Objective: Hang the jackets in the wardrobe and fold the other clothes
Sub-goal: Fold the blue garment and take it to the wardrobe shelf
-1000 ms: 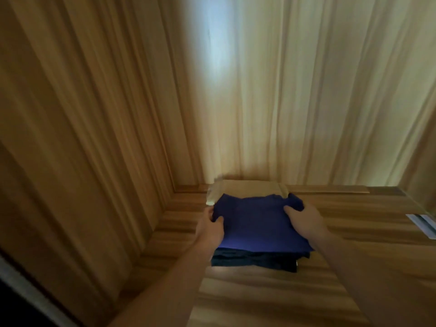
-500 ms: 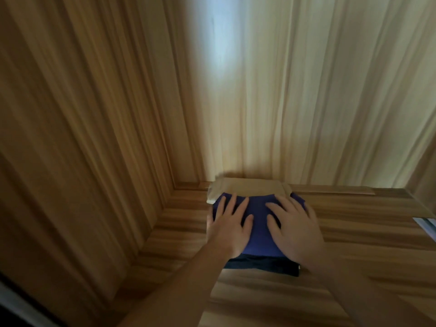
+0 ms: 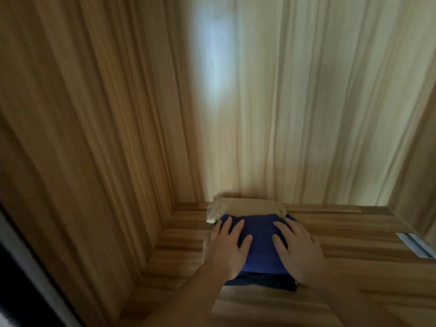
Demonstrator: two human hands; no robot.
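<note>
blue cloth sits under both my palms: a folded blue garment [image 3: 257,234] on top of a small stack inside the wardrobe [image 3: 94,138], on its wooden shelf [image 3: 354,244]. my left hand [image 3: 227,249] lies flat on the left half of the garment, fingers straight and spread, pointing toward the back panel, gripping nothing, only pressing down. my right hand [image 3: 297,249] does the same on the right half, fingers straight and fanned, thumb angled inward toward the other hand; it too holds nothing and just rests its weight on the fabric. a strip of blue shows between my two hands.

beneath the blue piece lies a darker folded garment [image 3: 266,283], its front edge poking out toward me below my wrists. behind the stack, touching its far edge, is a flat beige folded piece [image 3: 247,205] that reaches the corner where the shelf meets the back panel. the stack sits toward the left rear of the shelf, near the left side wall but not against it.

off to the right, well apart from the clothes, a pale metal strip [image 3: 415,244] is set at the shelf's edge. the wood grain around is blurred.
</note>
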